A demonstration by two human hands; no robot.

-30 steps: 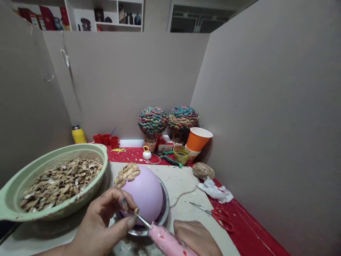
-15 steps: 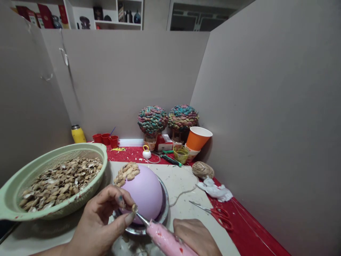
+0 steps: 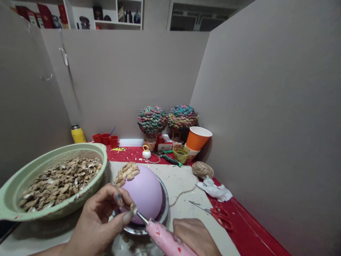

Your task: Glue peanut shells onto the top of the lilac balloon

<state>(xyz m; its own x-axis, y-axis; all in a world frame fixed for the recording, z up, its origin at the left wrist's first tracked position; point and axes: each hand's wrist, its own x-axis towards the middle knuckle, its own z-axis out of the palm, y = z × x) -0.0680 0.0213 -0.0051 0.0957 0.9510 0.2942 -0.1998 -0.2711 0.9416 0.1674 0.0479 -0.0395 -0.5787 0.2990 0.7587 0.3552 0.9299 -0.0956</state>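
Between the thumb and fingers of my left hand is a small nut shell, its hollow side toward the metal tip of a pink glue gun. The tip is at or just short of the shell; I cannot tell if they touch. My right hand is wrapped round the glue gun, its fingertips hidden. Behind them a lilac balloon rests in a metal bowl. A patch of peanut-like shells covers the balloon's upper left.
A green colander full of shells stands at left. Red-handled scissors, white tissue and a twine ball lie at right. Farther back are two colourful shell-covered balls, an orange cup and red cups.
The shell in my left fingers has turned slightly, showing more of its hollow side. The glue gun has shifted a touch left. Everything else stays in place.
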